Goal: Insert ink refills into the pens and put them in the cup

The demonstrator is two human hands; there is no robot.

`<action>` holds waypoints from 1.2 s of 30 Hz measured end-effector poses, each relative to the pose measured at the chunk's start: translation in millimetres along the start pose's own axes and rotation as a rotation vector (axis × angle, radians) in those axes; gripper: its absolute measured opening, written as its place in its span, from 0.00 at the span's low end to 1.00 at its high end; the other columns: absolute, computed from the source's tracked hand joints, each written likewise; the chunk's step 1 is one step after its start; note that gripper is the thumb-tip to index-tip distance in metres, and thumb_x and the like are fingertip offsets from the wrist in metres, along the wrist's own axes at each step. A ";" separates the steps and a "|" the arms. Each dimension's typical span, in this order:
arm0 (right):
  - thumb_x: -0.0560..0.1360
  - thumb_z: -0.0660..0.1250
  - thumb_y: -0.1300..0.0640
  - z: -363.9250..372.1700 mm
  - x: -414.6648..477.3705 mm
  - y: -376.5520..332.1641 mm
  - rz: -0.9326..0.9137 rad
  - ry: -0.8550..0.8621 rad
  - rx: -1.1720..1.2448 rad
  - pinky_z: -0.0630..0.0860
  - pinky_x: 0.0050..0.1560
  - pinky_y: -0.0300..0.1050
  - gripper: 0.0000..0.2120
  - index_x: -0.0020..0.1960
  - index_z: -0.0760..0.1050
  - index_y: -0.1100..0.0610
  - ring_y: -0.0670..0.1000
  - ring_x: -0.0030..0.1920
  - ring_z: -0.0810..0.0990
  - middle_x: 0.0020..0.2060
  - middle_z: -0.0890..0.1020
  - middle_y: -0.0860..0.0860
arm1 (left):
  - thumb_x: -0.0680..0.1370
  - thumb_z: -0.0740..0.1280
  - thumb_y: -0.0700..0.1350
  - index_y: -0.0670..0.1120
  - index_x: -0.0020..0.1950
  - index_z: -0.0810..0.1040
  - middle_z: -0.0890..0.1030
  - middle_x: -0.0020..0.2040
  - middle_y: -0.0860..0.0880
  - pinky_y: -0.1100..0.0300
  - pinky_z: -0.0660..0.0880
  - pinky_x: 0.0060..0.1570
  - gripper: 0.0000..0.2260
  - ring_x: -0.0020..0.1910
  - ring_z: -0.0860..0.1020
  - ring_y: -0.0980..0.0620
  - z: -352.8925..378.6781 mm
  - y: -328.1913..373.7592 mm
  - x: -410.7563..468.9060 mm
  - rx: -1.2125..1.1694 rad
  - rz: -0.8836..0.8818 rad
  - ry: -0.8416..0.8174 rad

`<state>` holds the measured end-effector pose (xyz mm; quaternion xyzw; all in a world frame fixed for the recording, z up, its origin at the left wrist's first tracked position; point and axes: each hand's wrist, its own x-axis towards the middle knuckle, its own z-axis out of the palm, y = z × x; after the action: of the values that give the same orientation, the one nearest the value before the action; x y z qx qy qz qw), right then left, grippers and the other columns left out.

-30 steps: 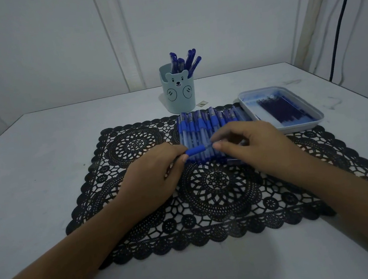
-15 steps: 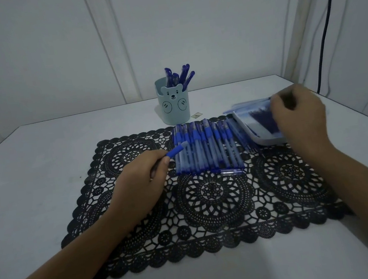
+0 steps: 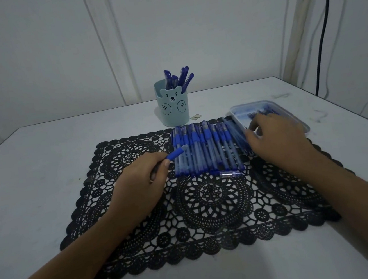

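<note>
Pen (image 3: 176,152): is sitting in the left hand's grasp, its blue grip end sticking out past the thumb and pointing up and right toward the row of pens; the rest of the barrel is hiding under the fingers.
Left hand (image 3: 138,186): is resting on the mat, its fingers curling round the pen and holding it.
Right hand (image 3: 274,138): is reaching over the near left corner of the tray with its fingers pointing down into it; the fingertips are blurring, so it cannot be told whether they are pinching anything.
Tray (image 3: 254,104): is sitting on the table at the mat's far right corner, just beside the row of pens.
Refills (image 3: 258,113): are lying dark blue inside the tray, partly hiding behind the right hand.
Row of pens (image 3: 204,148): is lying side by side on the mat between the two hands, blue grips toward the far end.
Cup (image 3: 173,110): is standing upright on the table just behind the mat's far edge, showing a bear face.
Finished pens (image 3: 180,79): are standing in the cup, leaning right.
Short clear piece (image 3: 229,174): is lying crosswise at the near ends of the row.
Mat (image 3: 209,205): is lying flat, black and lacy.
Table (image 3: 34,179): is carrying everything, white.
Cable (image 3: 322,31): is hanging down the wall at the right.
</note>
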<state>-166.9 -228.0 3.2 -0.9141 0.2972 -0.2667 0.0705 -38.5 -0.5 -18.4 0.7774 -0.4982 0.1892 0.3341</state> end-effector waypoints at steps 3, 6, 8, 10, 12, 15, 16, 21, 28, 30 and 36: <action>0.76 0.59 0.55 -7.1 12.2 9.9 0.099 0.013 0.036 0.70 0.52 0.52 0.10 0.51 0.76 0.57 0.57 0.47 0.75 0.47 0.79 0.56 | 0.76 0.56 0.51 0.43 0.54 0.78 0.79 0.40 0.50 0.54 0.76 0.35 0.17 0.35 0.77 0.53 0.3 0.5 -0.1 -0.010 0.001 0.000; 0.74 0.64 0.54 -6.2 25.2 23.0 0.188 -0.122 0.001 0.73 0.53 0.54 0.09 0.47 0.80 0.56 0.58 0.50 0.76 0.47 0.80 0.56 | 0.76 0.56 0.51 0.43 0.54 0.78 0.80 0.41 0.50 0.54 0.77 0.35 0.17 0.36 0.77 0.53 0.7 0.9 0.3 -0.016 0.009 -0.001; 0.71 0.68 0.51 -3.5 32.7 27.4 0.201 -0.228 0.001 0.75 0.50 0.52 0.09 0.38 0.80 0.56 0.56 0.45 0.78 0.43 0.82 0.55 | 0.76 0.56 0.51 0.43 0.54 0.78 0.80 0.41 0.51 0.55 0.77 0.35 0.17 0.35 0.77 0.53 0.9 1.2 0.5 -0.013 0.010 0.001; 0.70 0.69 0.48 0.2 37.9 29.6 0.182 -0.308 -0.015 0.76 0.47 0.49 0.12 0.35 0.80 0.56 0.53 0.42 0.78 0.41 0.83 0.54 | 0.76 0.56 0.51 0.43 0.54 0.78 0.80 0.41 0.51 0.56 0.76 0.35 0.18 0.35 0.76 0.54 1.0 1.6 0.5 -0.010 0.007 0.003; 0.71 0.68 0.48 2.1 40.7 29.2 0.163 -0.342 -0.020 0.76 0.47 0.47 0.12 0.38 0.81 0.57 0.53 0.43 0.78 0.42 0.83 0.54 | 0.76 0.56 0.51 0.43 0.54 0.78 0.80 0.41 0.51 0.56 0.76 0.35 0.18 0.35 0.76 0.54 1.3 1.9 0.8 -0.009 0.008 0.004; 0.72 0.68 0.50 5.6 44.3 29.1 0.164 -0.348 -0.016 0.75 0.44 0.46 0.13 0.42 0.82 0.60 0.53 0.42 0.78 0.43 0.83 0.56 | 0.76 0.56 0.51 0.43 0.54 0.78 0.80 0.40 0.51 0.57 0.76 0.34 0.17 0.35 0.76 0.54 1.7 1.5 1.1 -0.009 0.016 0.001; 0.71 0.68 0.51 6.5 44.9 28.6 0.168 -0.344 -0.017 0.74 0.43 0.46 0.13 0.43 0.82 0.62 0.54 0.41 0.78 0.43 0.83 0.57 | 0.76 0.56 0.51 0.43 0.54 0.78 0.80 0.40 0.51 0.57 0.76 0.34 0.17 0.35 0.76 0.54 1.7 1.3 1.1 -0.006 0.016 0.001; 0.70 0.67 0.56 11.8 44.9 30.7 0.189 -0.266 -0.044 0.68 0.31 0.42 0.11 0.36 0.78 0.64 0.51 0.31 0.72 0.30 0.77 0.55 | 0.76 0.56 0.50 0.43 0.54 0.78 0.80 0.40 0.50 0.57 0.76 0.34 0.16 0.35 0.76 0.54 1.1 1.7 0.8 -0.006 0.024 0.003; 0.76 0.64 0.57 -8.5 36.8 19.6 0.192 -0.078 0.381 0.67 0.41 0.42 0.04 0.42 0.74 0.55 0.49 0.37 0.73 0.35 0.75 0.51 | 0.76 0.57 0.50 0.43 0.54 0.78 0.79 0.40 0.50 0.53 0.76 0.34 0.16 0.35 0.76 0.53 1.7 -0.2 0.8 -0.019 0.018 -0.005; 0.75 0.64 0.59 -14.5 30.8 8.1 0.204 -0.105 0.682 0.69 0.37 0.41 0.04 0.49 0.77 0.53 0.45 0.34 0.73 0.35 0.78 0.49 | 0.76 0.57 0.50 0.43 0.54 0.78 0.79 0.40 0.50 0.53 0.76 0.33 0.16 0.35 0.76 0.52 1.7 -0.8 0.7 -0.022 0.020 -0.011; 0.75 0.63 0.64 -17.6 8.7 -24.3 0.277 -0.395 1.367 0.74 0.30 0.34 0.07 0.50 0.77 0.61 0.43 0.30 0.76 0.31 0.80 0.49 | 0.77 0.57 0.49 0.43 0.53 0.78 0.79 0.39 0.50 0.60 0.73 0.35 0.15 0.35 0.76 0.54 1.3 0.3 0.3 -0.023 0.040 -0.030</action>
<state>-158.0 -212.8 29.0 -0.6506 0.1588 -0.2114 0.7119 -38.7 -1.7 -19.1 0.7659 -0.5209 0.1786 0.3319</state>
